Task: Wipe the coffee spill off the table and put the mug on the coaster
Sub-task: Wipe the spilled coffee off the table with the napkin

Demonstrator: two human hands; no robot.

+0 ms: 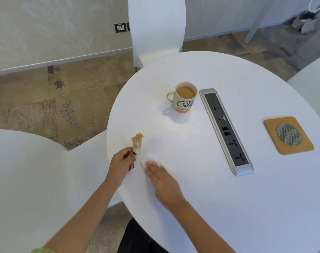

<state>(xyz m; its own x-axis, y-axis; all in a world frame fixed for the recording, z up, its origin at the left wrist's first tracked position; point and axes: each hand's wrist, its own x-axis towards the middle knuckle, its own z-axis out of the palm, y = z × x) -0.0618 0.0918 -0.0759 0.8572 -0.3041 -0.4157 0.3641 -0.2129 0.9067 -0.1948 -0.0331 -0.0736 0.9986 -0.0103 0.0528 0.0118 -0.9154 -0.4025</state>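
A round white table (228, 198) fills the right side of the head view, with white moulded chairs (155, 24) around it on a mottled beige carpet. Near the table's left edge, the person's left hand (121, 161) pinches a crumpled, coffee-stained brown paper tissue (137, 142) between its fingertips, holding it up just above the tabletop. Just beside it, the right hand (163, 181) lies flat with fingers spread and straight, palm down, pressing on a clean white tissue (150, 158) that is hard to make out against the white surface. No brown stain is visible on the table around the hands. Toward the far edge stands a cream ceramic mug (183, 98) with an orange base band and dark lettering, filled with milky coffee, its handle pointing left. A long silver and black socket strip (226, 132) is set into the table's middle. Beyond it, near the right edge and well apart from the mug, lies a square tan coaster (288, 135) with a round grey mesh centre.
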